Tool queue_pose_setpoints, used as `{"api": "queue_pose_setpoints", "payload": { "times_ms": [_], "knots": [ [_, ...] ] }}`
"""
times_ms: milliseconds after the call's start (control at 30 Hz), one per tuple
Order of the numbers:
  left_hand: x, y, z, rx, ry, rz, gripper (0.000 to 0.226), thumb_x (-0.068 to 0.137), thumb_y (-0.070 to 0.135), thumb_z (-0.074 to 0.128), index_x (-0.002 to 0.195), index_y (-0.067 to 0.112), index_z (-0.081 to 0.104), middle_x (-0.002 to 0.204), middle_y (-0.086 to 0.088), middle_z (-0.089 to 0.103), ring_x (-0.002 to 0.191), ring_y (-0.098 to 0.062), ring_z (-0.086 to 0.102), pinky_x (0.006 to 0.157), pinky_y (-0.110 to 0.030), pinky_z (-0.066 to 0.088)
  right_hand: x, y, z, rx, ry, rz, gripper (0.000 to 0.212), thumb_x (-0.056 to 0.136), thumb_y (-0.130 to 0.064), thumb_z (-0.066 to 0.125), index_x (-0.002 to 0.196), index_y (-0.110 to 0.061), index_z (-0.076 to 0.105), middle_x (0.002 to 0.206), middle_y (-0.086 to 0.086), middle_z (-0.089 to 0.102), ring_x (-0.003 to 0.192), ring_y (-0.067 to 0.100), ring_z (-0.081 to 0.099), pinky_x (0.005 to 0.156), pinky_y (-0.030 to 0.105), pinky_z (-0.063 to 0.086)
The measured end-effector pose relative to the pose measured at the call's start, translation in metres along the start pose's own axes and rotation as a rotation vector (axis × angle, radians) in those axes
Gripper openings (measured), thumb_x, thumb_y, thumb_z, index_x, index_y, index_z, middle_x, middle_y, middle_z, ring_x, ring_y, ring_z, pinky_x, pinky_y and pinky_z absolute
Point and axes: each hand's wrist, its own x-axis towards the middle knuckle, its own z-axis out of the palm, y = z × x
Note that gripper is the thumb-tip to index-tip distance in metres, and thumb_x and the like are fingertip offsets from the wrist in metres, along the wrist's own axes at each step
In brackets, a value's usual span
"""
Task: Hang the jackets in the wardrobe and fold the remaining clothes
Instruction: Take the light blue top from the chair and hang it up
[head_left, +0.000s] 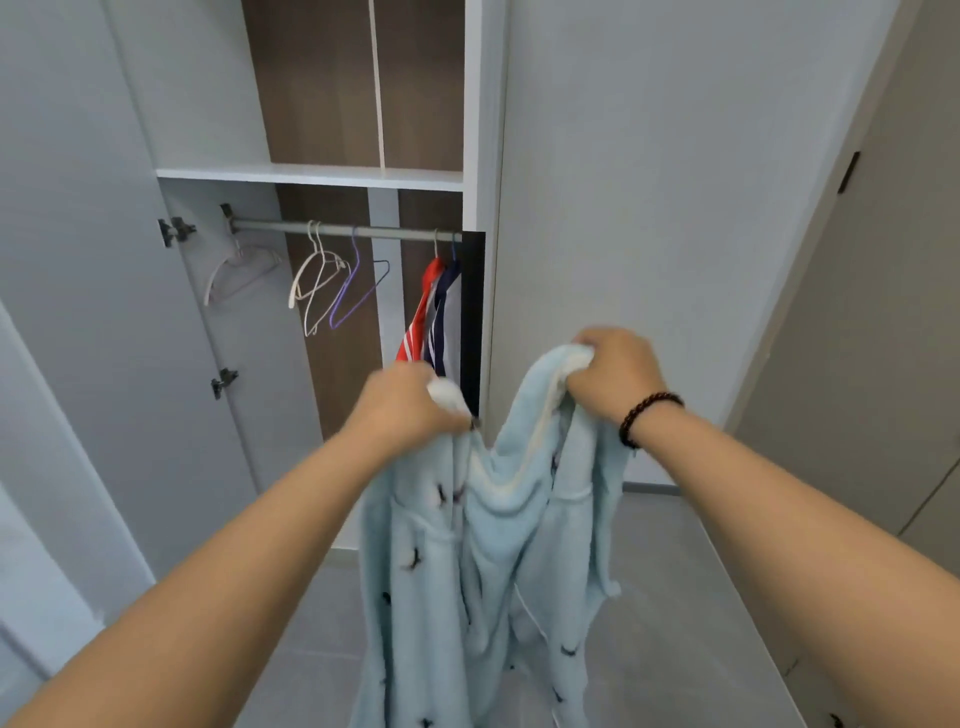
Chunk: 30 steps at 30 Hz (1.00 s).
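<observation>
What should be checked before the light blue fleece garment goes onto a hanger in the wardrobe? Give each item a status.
1. Left hand grips the light blue garment at its top edge: ok.
2. Right hand grips the other side of the top edge: ok.
3. Wardrobe door open, rail reachable: ok.
4. Empty hangers free on the rail: ok, a white hanger and a purple hanger hang bare.
5. A hanger in hand or inside the garment: not ok, both hands hold only fabric.
6. Room on the rail beside the red and navy clothes: ok.
</observation>
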Motion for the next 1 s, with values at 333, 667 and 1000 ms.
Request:
{"api": "queue_pose_setpoints", "payload": {
  "times_ms": [333, 667, 1000],
  "knots": [
    [-0.07, -0.076, 0.084, 0.108, -0.153, -0.028, 0.019, 0.084, 0.028, 0.062, 0.1, 0.019, 0.06, 0.1, -0.002, 0.067, 0.096, -0.026, 0.063, 0.074, -0.032, 0.047, -0.083, 0.06, 0.078, -0.205, -0.461, -0.058, 0.018, 0.079, -0.005, 0.056, 0.08, -0.023, 0.055, 0.081, -0.003, 0.054, 0.08, 0.027, 0.059, 0.049, 0.017, 0.033],
    [-0.055, -0.167, 0.049, -0.473, 0.329, -0.519, 0.024, 0.076, 0.025, 0.079, 0.076, 0.017, 0.056, 0.067, 0.005, 0.058, 0.059, -0.008, 0.053, 0.048, -0.022, 0.035, -0.06, 0.029, 0.141, 0.24, -0.286, 0.242, 0.022, 0.076, -0.006, 0.064, 0.071, -0.027, 0.057, 0.071, -0.01, 0.06, 0.064, 0.003, 0.053, 0.048, 0.017, 0.033],
    [-0.07, -0.223, 0.023, -0.774, 0.235, -0.57, 0.014, 0.069, 0.006, 0.074, 0.077, 0.015, 0.066, 0.067, 0.002, 0.067, 0.059, -0.012, 0.059, 0.049, -0.02, 0.045, -0.07, -0.029, 0.192, -0.005, -0.543, 0.133, 0.028, 0.077, -0.043, 0.067, 0.072, -0.021, 0.049, 0.07, -0.007, 0.057, 0.061, 0.007, 0.052, 0.048, 0.02, 0.034]
  ]
}}
